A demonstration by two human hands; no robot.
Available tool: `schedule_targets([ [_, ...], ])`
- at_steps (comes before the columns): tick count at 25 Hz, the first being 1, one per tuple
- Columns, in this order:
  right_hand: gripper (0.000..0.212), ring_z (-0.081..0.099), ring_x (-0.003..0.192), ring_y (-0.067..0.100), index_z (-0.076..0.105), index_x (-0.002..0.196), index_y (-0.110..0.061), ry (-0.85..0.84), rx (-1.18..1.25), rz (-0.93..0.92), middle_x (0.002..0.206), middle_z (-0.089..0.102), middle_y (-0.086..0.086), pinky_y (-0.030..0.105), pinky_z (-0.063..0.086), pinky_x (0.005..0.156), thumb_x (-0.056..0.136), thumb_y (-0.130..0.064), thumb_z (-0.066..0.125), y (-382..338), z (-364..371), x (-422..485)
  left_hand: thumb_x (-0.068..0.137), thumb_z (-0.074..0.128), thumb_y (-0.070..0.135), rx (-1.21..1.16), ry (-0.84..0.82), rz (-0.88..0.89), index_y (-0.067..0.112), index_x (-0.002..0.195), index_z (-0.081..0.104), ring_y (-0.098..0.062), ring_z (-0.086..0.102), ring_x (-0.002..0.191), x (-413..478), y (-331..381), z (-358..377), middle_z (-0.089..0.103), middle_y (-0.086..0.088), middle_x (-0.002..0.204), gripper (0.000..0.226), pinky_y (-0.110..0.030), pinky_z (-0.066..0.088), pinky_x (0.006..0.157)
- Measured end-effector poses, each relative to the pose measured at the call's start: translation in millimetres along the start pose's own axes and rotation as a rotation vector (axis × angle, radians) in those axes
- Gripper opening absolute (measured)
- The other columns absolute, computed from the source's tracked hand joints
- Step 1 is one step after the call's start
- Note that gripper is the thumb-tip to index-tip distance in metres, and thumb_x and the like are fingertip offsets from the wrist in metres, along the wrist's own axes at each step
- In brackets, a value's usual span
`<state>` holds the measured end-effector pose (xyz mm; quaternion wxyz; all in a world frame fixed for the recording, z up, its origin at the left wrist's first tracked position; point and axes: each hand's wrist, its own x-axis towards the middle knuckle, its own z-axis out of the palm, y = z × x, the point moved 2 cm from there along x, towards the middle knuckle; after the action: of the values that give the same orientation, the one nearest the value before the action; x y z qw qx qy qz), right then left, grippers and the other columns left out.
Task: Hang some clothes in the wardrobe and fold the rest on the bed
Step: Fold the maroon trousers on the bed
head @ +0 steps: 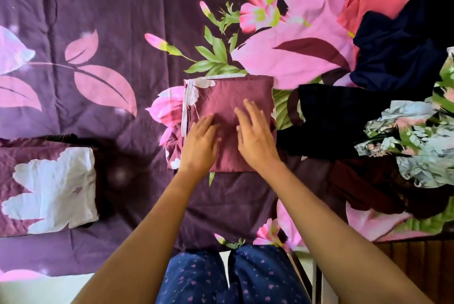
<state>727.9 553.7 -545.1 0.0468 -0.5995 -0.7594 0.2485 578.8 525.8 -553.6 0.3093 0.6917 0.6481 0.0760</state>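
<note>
A bed spread with a dark purple sheet printed with big pink flowers [98, 21] fills the view. From one to four o'clock lies a loose heap of unfolded clothes [393, 53] in navy, coral, black and green floral. At eight o'clock sits a maroon pillow with a white flower print [49, 190]. At the centre lies a maroon cloth folded into a neat square [235, 92]. The left hand [200, 146] and right hand [255, 136] rest palm-down on it, side by side, with fingers straight and slightly spread.

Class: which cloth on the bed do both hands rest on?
The folded maroon cloth at the centre, under the left hand and right hand; the pile to its right lies crumpled.
</note>
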Motion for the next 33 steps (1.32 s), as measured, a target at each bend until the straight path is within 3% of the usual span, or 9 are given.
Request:
schedule_targets([
  [5, 0.065, 0.014, 0.146, 0.024, 0.023, 0.15, -0.015, -0.273, -0.223, 0.01, 0.159, 0.011, 0.006, 0.049, 0.009, 0.116, 0.094, -0.033, 0.051, 24, 16, -23, 0.083, 0.068, 0.031, 0.133, -0.24, -0.064, 0.019, 0.147, 0.027, -0.035, 0.017, 0.143, -33, -19, 20, 0.013, -0.012, 0.156, 0.077, -0.052, 0.018, 0.112],
  [9, 0.046, 0.043, 0.131, 0.036, 0.061, 0.12, 0.001, -0.204, -0.234, -0.174, 0.14, 0.046, 0.022, 0.049, 0.032, 0.108, 0.085, -0.028, 0.058, 5, 11, -35, 0.053, 0.082, 0.05, 0.284, -0.258, 0.012, 0.019, 0.148, 0.019, -0.033, 0.022, 0.14, -41, -29, 15, 0.023, -0.017, 0.153, 0.119, -0.051, 0.021, 0.109],
  [11, 0.055, 0.049, 0.127, 0.036, 0.065, 0.114, -0.001, -0.333, -0.292, -0.245, 0.135, 0.052, 0.022, 0.048, 0.038, 0.104, 0.07, -0.032, 0.078, 5, 20, -53, 0.04, 0.087, 0.051, 0.371, -0.309, 0.046, 0.014, 0.146, 0.023, -0.034, 0.033, 0.136, -52, -33, 18, 0.031, -0.017, 0.15, 0.129, -0.051, 0.028, 0.105],
  [14, 0.081, 0.045, 0.13, 0.034, 0.054, 0.131, -0.007, -0.501, -0.354, -0.177, 0.143, 0.045, 0.016, 0.048, 0.036, 0.106, 0.057, -0.021, 0.084, 15, 23, -62, 0.048, 0.09, 0.027, 0.408, -0.307, 0.022, 0.019, 0.144, 0.024, -0.033, 0.042, 0.132, -62, -42, 24, 0.035, -0.012, 0.15, 0.117, -0.051, 0.038, 0.101],
  [16, 0.071, 0.046, 0.13, 0.032, 0.05, 0.135, -0.008, -0.432, -0.375, -0.189, 0.144, 0.044, 0.014, 0.047, 0.037, 0.105, 0.065, -0.001, 0.062, 17, 23, -61, 0.059, 0.082, 0.012, 0.399, -0.258, -0.004, 0.022, 0.147, 0.021, -0.033, 0.04, 0.133, -62, -47, 24, 0.033, -0.009, 0.151, 0.108, -0.051, 0.036, 0.103],
  [19, 0.065, 0.048, 0.127, 0.035, 0.052, 0.133, -0.005, -0.422, -0.392, -0.18, 0.142, 0.047, 0.016, 0.049, 0.04, 0.102, 0.072, 0.0, 0.031, 15, 23, -57, 0.079, 0.061, 0.001, 0.318, -0.236, -0.029, 0.021, 0.147, 0.01, -0.032, 0.027, 0.14, -60, -48, 25, 0.021, -0.006, 0.156, 0.088, -0.051, 0.025, 0.11],
  [25, 0.062, 0.007, 0.145, 0.032, 0.011, 0.151, -0.009, -0.59, -0.356, -0.139, 0.159, 0.005, 0.012, 0.044, 0.007, 0.117, 0.093, 0.005, 0.028, 0, 7, -58, 0.091, 0.033, -0.006, 0.253, -0.328, -0.15, 0.006, 0.148, -0.001, -0.03, 0.001, 0.146, -65, -34, 17, -0.002, -0.011, 0.158, 0.068, -0.037, -0.001, 0.116],
  [30, 0.066, 0.022, 0.141, 0.031, 0.021, 0.15, -0.011, -0.858, -0.245, -0.101, 0.157, 0.018, 0.012, 0.04, 0.02, 0.114, 0.089, 0.008, 0.036, -9, -11, -82, 0.094, 0.03, -0.002, 0.338, -0.665, -0.135, 0.003, 0.149, 0.007, -0.026, 0.016, 0.144, -87, -22, 2, 0.008, -0.014, 0.158, 0.061, -0.037, 0.016, 0.114],
  [33, 0.052, 0.045, 0.123, 0.031, 0.047, 0.137, -0.012, -1.087, -0.089, -0.002, 0.135, 0.048, 0.016, 0.031, 0.038, 0.094, 0.087, 0.003, 0.043, -21, -33, -90, 0.094, 0.045, 0.008, 0.253, -0.975, -0.117, 0.009, 0.134, 0.048, -0.027, 0.052, 0.117, -99, -10, -19, 0.05, -0.016, 0.136, 0.04, -0.029, 0.038, 0.092],
])
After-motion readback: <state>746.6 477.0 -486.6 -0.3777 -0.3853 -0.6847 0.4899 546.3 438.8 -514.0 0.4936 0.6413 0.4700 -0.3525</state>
